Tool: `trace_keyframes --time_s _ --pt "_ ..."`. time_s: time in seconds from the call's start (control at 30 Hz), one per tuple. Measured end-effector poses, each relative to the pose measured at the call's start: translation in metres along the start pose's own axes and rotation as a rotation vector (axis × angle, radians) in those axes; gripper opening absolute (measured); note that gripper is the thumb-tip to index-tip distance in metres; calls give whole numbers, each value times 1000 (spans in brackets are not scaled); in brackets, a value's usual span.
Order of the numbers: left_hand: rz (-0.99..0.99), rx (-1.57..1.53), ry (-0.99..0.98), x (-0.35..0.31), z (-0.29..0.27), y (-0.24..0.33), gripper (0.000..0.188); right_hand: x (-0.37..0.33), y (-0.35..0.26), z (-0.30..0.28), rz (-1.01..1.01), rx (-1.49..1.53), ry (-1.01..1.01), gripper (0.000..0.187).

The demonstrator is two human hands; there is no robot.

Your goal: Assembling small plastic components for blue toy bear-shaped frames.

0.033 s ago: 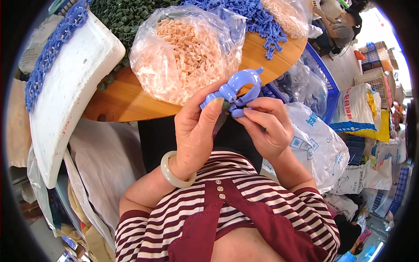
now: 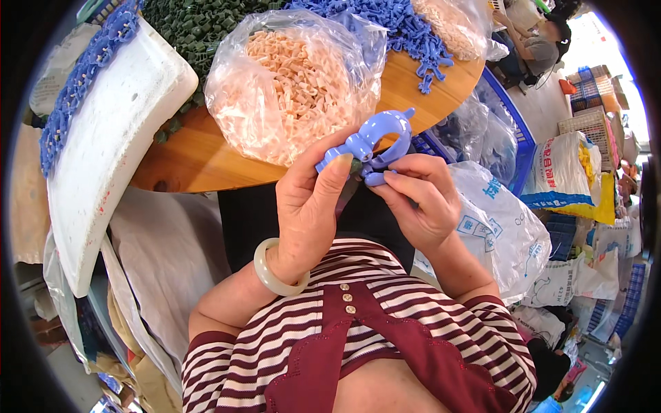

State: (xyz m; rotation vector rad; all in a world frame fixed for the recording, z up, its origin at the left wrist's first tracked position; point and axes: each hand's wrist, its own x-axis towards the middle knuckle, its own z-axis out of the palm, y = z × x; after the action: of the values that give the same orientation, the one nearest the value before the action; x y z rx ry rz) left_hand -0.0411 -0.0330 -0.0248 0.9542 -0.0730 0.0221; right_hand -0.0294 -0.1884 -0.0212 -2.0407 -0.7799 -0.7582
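Note:
My left hand [image 2: 308, 196] is closed around a glossy blue plastic toy figure [image 2: 377, 132], with the thumb pressed along its lower part. A rounded, hollow ring-like section of the figure stands up beyond the fingers. On the figure's right side, my right hand [image 2: 425, 203] pinches a small rounded blue piece [image 2: 375, 179] between thumb and fingertips. That piece touches the figure or lies right against it; I cannot tell if it is joined. A bit of dark green shows by my left thumb. Both hands are above my lap, just off the table's near edge.
On the round wooden table [image 2: 179, 162] lie an open clear bag of peach-coloured pieces [image 2: 296, 76], a dark green pile [image 2: 186, 34] and blue parts [image 2: 406, 31]. A white foam board [image 2: 117, 131] leans at left. Blue crate [image 2: 520, 138] and plastic sacks [image 2: 496, 227] stand at right.

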Motion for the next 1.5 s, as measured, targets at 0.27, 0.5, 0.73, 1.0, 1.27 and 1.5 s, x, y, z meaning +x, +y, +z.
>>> trace_keyframes --time_s 0.27,0.5,0.73,1.0,1.27,1.5 --pt "-197 -263 61 12 2 -1 32 9 8 -9 0 -49 -78 33" --pt "-230 -322 88 9 -5 3 31 32 79 -32 370 37 115 23" --pt "-253 -340 54 8 -4 0 31 38 134 -21 270 -478 -170 21" --pt "-277 -299 60 9 -3 2 35 51 81 -42 650 261 41 18" --pt "-281 -298 35 5 -2 1 34 56 16 -48 349 533 -259 20" --pt "-277 -330 33 1 -1 6 31 64 10 -37 -7 249 -341 16"
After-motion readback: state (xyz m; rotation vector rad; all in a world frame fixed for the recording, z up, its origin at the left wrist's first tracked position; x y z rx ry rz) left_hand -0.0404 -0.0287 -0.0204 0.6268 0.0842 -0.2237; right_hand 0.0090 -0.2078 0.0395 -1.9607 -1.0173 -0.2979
